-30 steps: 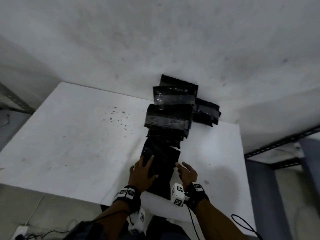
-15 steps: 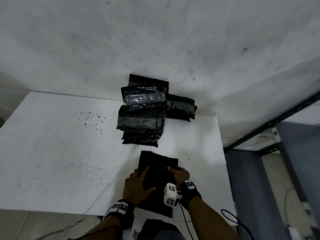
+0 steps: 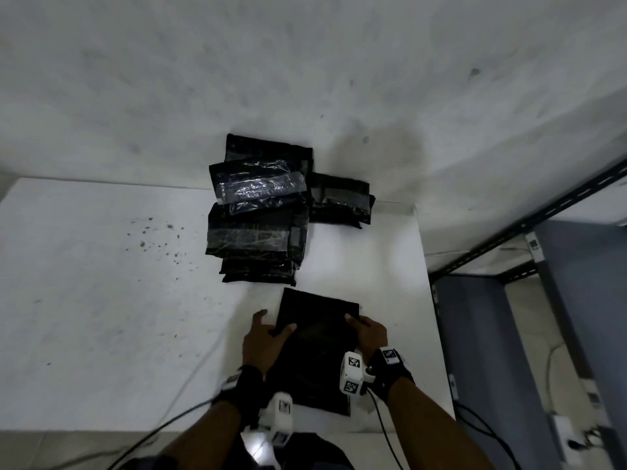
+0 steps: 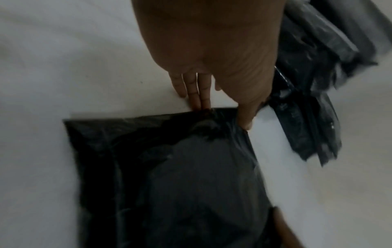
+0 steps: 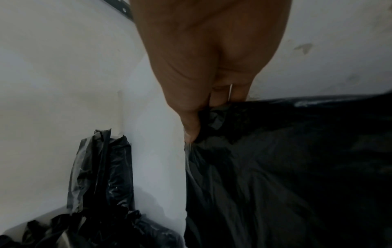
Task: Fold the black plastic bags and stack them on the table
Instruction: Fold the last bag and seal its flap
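A flat black plastic bag lies on the white table near its front edge. My left hand pinches its left edge, thumb on top, fingers underneath. My right hand pinches the right edge the same way. In the left wrist view the left hand grips the bag at its edge. The right wrist view shows the right hand bunching the bag between thumb and fingers. A stack of folded black bags sits further back against the wall.
A smaller pile of folded bags lies to the right of the stack. Dark specks mark the table's left part. A metal shelf frame stands right of the table. Cables hang near the front right corner.
Both hands have shifted from resting on top of the bag to pinching its left and right edges. The bag now lies apart from the stack. The head view has swung right.
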